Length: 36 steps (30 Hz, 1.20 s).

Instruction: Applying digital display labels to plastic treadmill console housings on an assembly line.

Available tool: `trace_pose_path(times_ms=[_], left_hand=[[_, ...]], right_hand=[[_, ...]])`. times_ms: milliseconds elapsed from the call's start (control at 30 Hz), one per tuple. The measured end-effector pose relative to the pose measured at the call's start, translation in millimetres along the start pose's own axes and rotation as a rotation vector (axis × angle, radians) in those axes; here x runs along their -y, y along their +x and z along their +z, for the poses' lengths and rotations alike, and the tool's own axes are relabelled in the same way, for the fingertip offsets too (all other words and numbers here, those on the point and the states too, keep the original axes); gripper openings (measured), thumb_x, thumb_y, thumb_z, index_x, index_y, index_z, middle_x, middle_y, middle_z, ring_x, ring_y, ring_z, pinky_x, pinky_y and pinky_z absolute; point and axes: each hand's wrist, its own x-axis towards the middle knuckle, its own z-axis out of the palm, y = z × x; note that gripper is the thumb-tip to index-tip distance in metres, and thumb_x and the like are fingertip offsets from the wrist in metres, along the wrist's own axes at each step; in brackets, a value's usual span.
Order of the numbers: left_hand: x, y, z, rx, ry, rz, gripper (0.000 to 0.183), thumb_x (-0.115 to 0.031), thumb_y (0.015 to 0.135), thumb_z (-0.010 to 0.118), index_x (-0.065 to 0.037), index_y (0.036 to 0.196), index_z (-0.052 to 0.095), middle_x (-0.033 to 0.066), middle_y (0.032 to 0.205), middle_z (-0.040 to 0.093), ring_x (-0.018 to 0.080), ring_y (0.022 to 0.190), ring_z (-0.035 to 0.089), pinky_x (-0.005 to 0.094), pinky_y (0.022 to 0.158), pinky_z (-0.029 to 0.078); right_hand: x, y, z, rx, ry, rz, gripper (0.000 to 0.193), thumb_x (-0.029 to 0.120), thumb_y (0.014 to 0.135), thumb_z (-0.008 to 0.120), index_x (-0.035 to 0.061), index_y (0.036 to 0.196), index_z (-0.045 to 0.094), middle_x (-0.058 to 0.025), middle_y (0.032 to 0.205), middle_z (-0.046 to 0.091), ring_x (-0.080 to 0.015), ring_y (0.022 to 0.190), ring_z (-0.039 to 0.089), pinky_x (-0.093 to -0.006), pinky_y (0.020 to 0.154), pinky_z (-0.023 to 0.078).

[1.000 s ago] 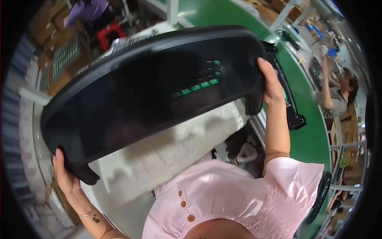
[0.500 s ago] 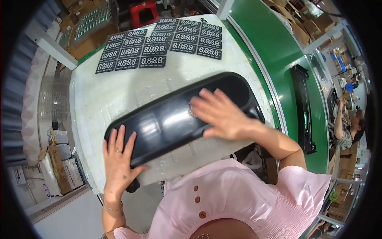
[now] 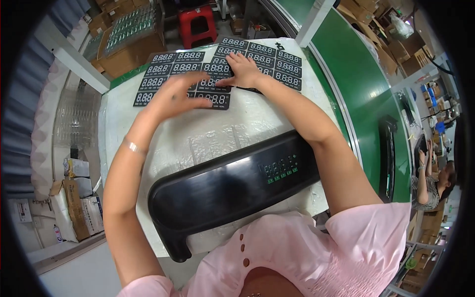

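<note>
In the head view, the left hand (image 3: 174, 97) is over the left block of display panels (image 3: 185, 68), its thumb and fingers parted wide in a C-shape around a gap. Nothing shows gripped in it; whether its fingertips touch the panels cannot be told. The right hand (image 3: 246, 74) reaches over the inner edge of the right block of display panels (image 3: 262, 60), fingers spread, thumb pointing toward the left hand. It appears to have hold of nothing, though contact beneath it is hidden. Both blocks, black with pale digit segments, lie at the far part of the white worktop (image 3: 237, 119), partly covered by the hands.

Between the panels and the person's body lies a long, glossy black housing (image 3: 213, 193), with green parts showing near its right end. The right forearm crosses over that end and hides part of it. To the right is a green surface (image 3: 366, 104) bearing a long black part (image 3: 388, 158). Beyond the worktop stand a red stool (image 3: 198, 29) and a cardboard box (image 3: 141, 57).
</note>
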Motion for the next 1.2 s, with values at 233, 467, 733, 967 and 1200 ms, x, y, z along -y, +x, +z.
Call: trace_pose_path(times_ms=[233,467,733,967,1200], left_hand=[[59,57,40,0.151,0.059,-0.072,0.075,-0.037,0.066,0.081,-0.008,0.129,0.054,0.0148,0.128,0.057,0.0303,0.117,0.055,0.0370,0.099,0.042],[35,44,54,-0.062,0.077,-0.381,0.049,-0.035,0.067,0.081,-0.012,0.108,0.069,0.0127,0.103,0.068,0.0306,0.100,0.062,0.0377,0.089,0.047],[37,32,70,-0.217,-0.026,-0.184,0.069,-0.038,0.063,0.084,-0.009,0.120,0.061,0.0157,0.118,0.061,0.0316,0.112,0.056,0.0380,0.096,0.044],[36,-1,37,-0.195,0.459,0.051,0.061,-0.041,0.074,0.075,-0.006,0.122,0.059,0.0165,0.134,0.052,0.0340,0.128,0.044,0.0409,0.108,0.035],[-188,-32,147,-0.046,0.086,0.148,0.064,-0.036,0.073,0.075,-0.001,0.123,0.054,0.0259,0.135,0.042,0.0451,0.126,0.040,0.0558,0.106,0.031]], right_hand=[[7,-24,-4,-0.113,0.187,-0.416,0.082,0.047,0.069,0.078,0.0064,0.134,0.049,-0.0170,0.132,0.053,-0.0270,0.131,0.043,-0.0393,0.110,0.031],[-1,-15,5,-0.200,0.717,-0.268,0.042,0.023,0.074,0.074,0.0079,0.112,0.064,-0.0117,0.101,0.068,-0.0300,0.090,0.065,-0.0346,0.084,0.051],[18,-53,-21,-0.688,0.285,-0.669,0.007,0.011,0.074,0.070,0.0089,0.080,0.068,-0.0016,0.104,0.066,-0.0265,0.102,0.057,-0.0373,0.085,0.049],[-15,-147,-122,-0.283,1.264,-0.323,0.015,0.008,0.091,0.062,0.0031,0.106,0.060,0.0018,0.091,0.062,-0.0056,0.079,0.057,-0.0218,0.073,0.048],[-59,-204,-70,-0.342,1.418,0.203,0.019,0.009,0.088,0.067,0.0020,0.105,0.063,-0.0001,0.081,0.064,-0.0069,0.068,0.059,-0.0197,0.062,0.050]])
